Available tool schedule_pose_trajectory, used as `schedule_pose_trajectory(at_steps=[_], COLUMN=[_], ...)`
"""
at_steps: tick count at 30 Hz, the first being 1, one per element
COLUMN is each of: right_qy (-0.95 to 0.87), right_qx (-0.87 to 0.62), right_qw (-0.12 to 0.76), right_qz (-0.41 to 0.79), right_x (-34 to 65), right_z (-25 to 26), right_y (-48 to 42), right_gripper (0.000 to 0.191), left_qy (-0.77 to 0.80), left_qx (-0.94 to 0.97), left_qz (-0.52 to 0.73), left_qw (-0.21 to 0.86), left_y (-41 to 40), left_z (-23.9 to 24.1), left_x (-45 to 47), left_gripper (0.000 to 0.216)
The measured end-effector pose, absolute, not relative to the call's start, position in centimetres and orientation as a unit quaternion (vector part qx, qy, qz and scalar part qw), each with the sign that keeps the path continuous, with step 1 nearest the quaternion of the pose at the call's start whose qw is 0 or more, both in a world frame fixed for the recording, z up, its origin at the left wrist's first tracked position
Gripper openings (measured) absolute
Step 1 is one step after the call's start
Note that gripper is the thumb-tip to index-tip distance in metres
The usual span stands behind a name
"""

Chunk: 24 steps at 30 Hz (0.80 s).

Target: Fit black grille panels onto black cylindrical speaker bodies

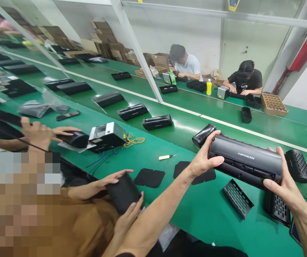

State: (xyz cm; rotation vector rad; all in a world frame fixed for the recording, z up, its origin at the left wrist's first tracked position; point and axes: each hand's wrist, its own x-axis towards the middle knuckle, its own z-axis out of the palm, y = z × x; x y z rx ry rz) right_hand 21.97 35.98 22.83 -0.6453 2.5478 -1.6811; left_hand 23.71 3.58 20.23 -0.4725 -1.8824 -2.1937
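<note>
Both my hands hold a dark grey oblong speaker body (246,159) with MERKURY printed on it, lifted above the green table (204,214). My left hand (203,159) grips its left end with the thumb underneath. My right hand (283,180) wraps its right end, fingers over the top. Below it lie a black grille panel (237,198) and black grille end caps (299,166), (276,207). Flat black pads (149,177) lie on the table to the left.
A co-worker on my left holds a black pad (123,192) in both hands. Further left another person's hand rests by a grey device (107,135). More black speaker bodies (157,122) line the green belt. Two people sit at the far side. A small knife (166,157) lies nearby.
</note>
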Motion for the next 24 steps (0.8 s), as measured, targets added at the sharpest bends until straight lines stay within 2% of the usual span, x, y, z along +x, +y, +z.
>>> schedule_pose_trajectory(at_steps=[9, 14, 19, 24], right_qy=[0.839, 0.858, 0.864, 0.85], right_qx=[-0.231, -0.239, -0.226, -0.218], right_qw=[-0.04, -0.036, -0.103, -0.131], right_qz=[-0.491, -0.453, -0.437, -0.461], right_x=[21.7, 21.7, 21.6, 21.5], right_z=[22.2, 21.8, 21.3, 20.8], right_y=[36.3, 36.6, 36.3, 36.0], right_gripper=[0.12, 0.145, 0.128, 0.124], left_qy=[-0.584, -0.572, -0.587, -0.638], left_qx=[-0.1, -0.1, -0.106, -0.123], left_qz=[-0.8, -0.81, -0.798, -0.754], left_qw=[0.09, 0.088, 0.087, 0.099], left_y=[4.5, 4.6, 4.5, 4.1], left_z=[18.1, 17.8, 17.8, 18.6], left_x=[22.2, 22.0, 21.9, 22.3], left_gripper=[0.097, 0.096, 0.095, 0.096])
